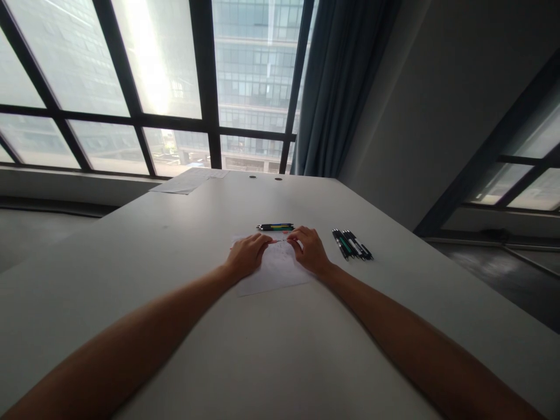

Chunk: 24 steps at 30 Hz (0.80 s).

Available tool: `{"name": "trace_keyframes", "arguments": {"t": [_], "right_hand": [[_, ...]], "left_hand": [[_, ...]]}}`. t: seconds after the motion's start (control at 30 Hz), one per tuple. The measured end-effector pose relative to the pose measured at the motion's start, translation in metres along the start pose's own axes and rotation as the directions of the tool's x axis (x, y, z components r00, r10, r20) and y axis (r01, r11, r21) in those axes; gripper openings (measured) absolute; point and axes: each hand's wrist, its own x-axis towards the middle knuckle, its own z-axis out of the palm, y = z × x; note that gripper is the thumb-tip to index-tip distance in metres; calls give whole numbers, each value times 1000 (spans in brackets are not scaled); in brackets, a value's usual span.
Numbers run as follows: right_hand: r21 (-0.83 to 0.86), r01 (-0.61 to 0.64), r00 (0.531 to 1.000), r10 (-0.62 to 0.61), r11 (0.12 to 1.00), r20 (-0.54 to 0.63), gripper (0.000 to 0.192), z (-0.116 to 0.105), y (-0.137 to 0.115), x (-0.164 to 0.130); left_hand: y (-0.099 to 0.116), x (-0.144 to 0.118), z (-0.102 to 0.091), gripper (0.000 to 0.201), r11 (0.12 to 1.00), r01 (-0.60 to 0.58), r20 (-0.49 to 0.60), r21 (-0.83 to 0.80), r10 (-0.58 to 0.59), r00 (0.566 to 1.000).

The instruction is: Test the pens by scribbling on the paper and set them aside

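Both hands meet over a sheet of white paper [275, 274] lying on the table. My left hand [245, 256] pinches the reddish left end of a slim pen-like piece [280, 240]. At its other end, the fingertips of my right hand [310, 251] close on it. The piece is too small to make out in detail. Just beyond the fingers lies a row of dark pens [275, 227] with blue, yellow and green showing. To the right of my right hand rests a group of several dark pens [352, 244], some with green or white on the barrel.
The white table [175, 326] runs away toward tall windows. Sheets of paper [186, 181] lie at its far left corner. Two round dark holes, one a cable hole [278, 179], mark the far edge. A blue curtain [336, 87] hangs behind.
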Motion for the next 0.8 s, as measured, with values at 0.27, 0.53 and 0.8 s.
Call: {"name": "trace_keyframes", "arguments": {"t": [0.27, 0.53, 0.8], "right_hand": [[-76, 84, 996, -81, 994, 33, 12, -4, -5, 3], [-58, 136, 988, -131, 989, 81, 20, -1, -15, 5], [212, -43, 999, 45, 976, -8, 30, 7, -3, 4]], "left_hand": [[0, 0, -1, 24, 1000, -28, 16, -12, 28, 999], [0, 0, 0, 24, 996, -70, 27, -53, 71, 997], [0, 0, 1, 25, 993, -63, 27, -101, 66, 997]]}}
